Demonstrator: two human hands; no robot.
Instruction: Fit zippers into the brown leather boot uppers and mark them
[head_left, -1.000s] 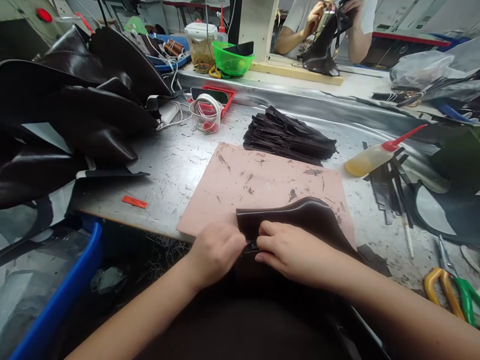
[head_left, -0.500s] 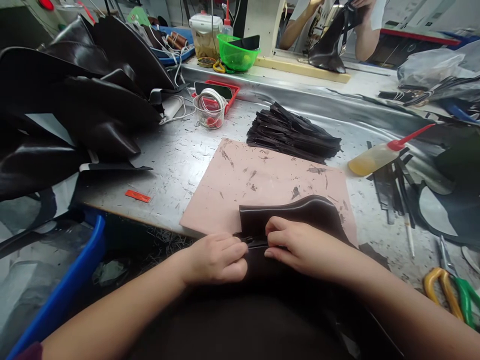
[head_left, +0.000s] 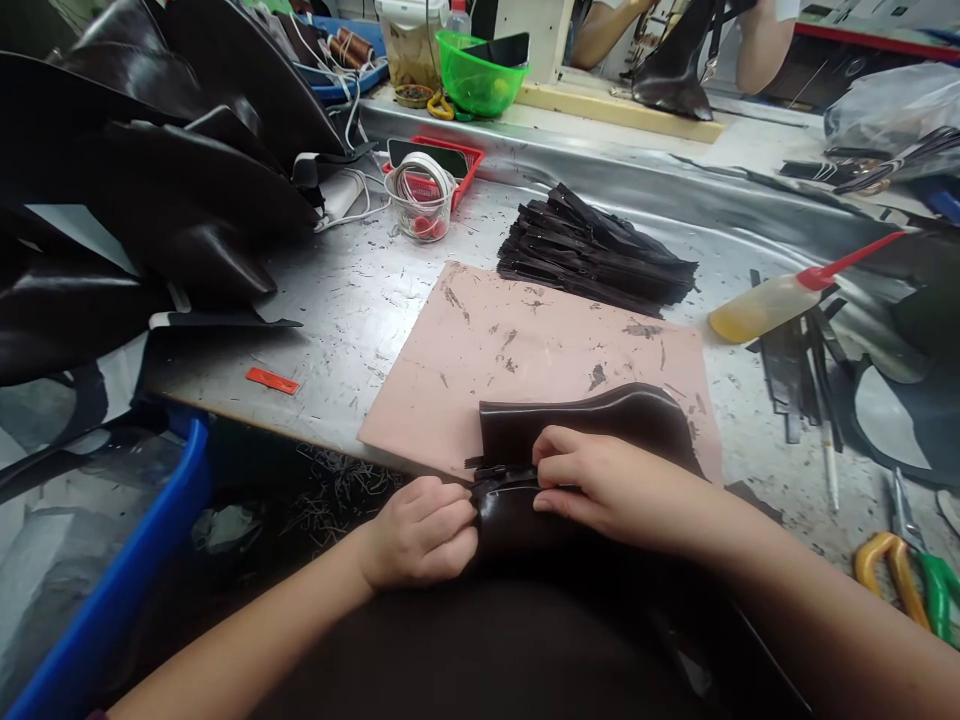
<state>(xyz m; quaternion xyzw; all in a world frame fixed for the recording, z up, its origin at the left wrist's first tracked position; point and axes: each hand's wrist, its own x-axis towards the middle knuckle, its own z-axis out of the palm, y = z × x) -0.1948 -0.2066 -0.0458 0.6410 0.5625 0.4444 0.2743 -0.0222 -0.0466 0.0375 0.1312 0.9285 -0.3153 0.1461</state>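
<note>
A dark brown leather boot upper lies partly on the pink board, its lower part draping toward my body. Along its opening runs a black zipper, with a frayed tape end at the left. My left hand is closed at the left edge of the leather, just below the zipper's end; its fingertips are partly hidden. Lying over the zipper, my right hand pinches it together with the leather edge between thumb and fingers.
Beyond the board lies a bundle of black zippers. A glue bottle and scissors are on the right. Leather pieces pile up at left above a blue bin. Another person's arm shows at the back.
My left hand has moved slightly left and down, off the zipper's end, which now shows. My right hand keeps its pinch. The view has shifted a little.
</note>
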